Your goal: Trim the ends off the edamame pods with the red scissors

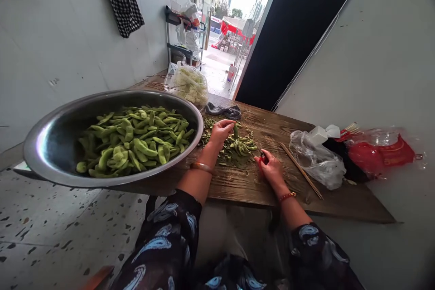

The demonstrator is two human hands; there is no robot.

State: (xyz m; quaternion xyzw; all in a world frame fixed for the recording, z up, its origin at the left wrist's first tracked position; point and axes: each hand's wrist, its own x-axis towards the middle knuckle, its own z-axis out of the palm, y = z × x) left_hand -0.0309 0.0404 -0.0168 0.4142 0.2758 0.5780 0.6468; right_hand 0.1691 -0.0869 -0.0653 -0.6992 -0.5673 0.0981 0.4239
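My left hand [221,132] pinches a green soybean pod [235,132] upright between thumb and fingertips, above the table. My right hand [272,170] is closed around red-handled scissors [261,161], their dark blades pointing up toward the left hand. Below and between both hands lies a loose heap of pods and green trimmings [243,147]. A wide steel basin [64,111], standing left of my left hand, holds many green soybean pods [142,142]. Its rim comes close to my left forearm.
The wooden table [217,186] also carries a grey cloth [222,110], a bag of pale vegetables [188,84] and thin sticks [302,172]. Crumpled clear plastic [319,156] and a red packaged item [384,152] lie at right. A cart [180,47] stands by the doorway.
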